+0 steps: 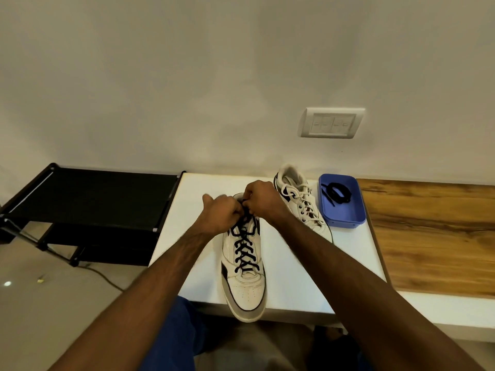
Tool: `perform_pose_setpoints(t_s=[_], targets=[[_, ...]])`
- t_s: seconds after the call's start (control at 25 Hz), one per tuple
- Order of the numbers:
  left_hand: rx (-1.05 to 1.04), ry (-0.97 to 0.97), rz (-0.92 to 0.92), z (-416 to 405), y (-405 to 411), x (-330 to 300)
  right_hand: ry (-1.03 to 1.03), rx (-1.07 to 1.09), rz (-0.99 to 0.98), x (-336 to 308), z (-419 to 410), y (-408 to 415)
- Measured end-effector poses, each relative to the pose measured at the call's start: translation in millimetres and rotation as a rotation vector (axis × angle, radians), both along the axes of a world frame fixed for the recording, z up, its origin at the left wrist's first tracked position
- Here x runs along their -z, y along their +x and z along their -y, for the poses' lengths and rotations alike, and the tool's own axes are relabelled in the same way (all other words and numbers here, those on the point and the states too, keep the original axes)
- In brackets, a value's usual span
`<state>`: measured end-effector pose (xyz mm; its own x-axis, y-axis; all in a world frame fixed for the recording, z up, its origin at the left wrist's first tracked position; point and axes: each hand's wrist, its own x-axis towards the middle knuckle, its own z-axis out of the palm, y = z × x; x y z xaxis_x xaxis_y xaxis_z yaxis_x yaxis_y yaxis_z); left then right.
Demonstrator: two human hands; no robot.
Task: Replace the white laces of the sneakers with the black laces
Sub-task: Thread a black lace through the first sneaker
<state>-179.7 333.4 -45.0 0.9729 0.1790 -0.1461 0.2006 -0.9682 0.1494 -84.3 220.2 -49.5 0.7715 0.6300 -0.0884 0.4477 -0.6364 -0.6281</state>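
A white tabletop (294, 263) stands against a pale wall. On it, toe toward the viewer, lies a white leather sneaker (245, 287) already threaded with a black lace (244, 250). Both the left hand (223, 212) and the right hand (261, 200) pinch the lace ends at its collar, apparently tying. Behind, a second white sneaker (300, 207) keeps its white lace (301, 198); a coiled black lace (338, 192) waits in a blue plastic tray (345, 218). Next likely: finish the knot, then unlace that shoe.

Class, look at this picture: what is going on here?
A person is lacing the near sneaker on the white table. Both the left hand and right hand grip the black lace at its top. The far sneaker keeps its white laces; another black lace lies in the blue tray.
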Motion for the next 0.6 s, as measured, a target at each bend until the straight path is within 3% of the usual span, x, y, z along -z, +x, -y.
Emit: perform_pose_setpoints(t_s=[0.08, 0.16, 0.24, 0.32, 0.4, 0.44, 0.52, 0.6], targets=[[0.032, 0.170, 0.121, 2, 0, 2, -0.135, -0.025, 0.087, 4, -6, 0], [0.034, 0.153, 0.163, -1, 0, 4, -0.205, -0.063, 0.099, 6, -10, 0], [-0.075, -0.145, 0.240, -7, -6, 14, -0.090, -0.096, -0.028, 5, -5, 4], [-0.281, -0.522, 0.423, -12, -21, 22, 0.252, -0.017, -0.288, 1, 12, 4], [-0.463, -0.743, 0.494, -5, -41, 32, 0.552, 0.162, -0.424, 6, 38, -8], [-0.541, -0.843, 0.438, 3, -50, 38, 0.573, 0.223, -0.415, 13, 51, -20], [-0.610, -1.031, 0.273, 23, -64, 55, 0.420, 0.208, -0.398, 34, 76, -52], [-0.590, -1.050, 0.252, 37, -71, 75, 0.295, 0.095, -0.421, 52, 85, -78]])
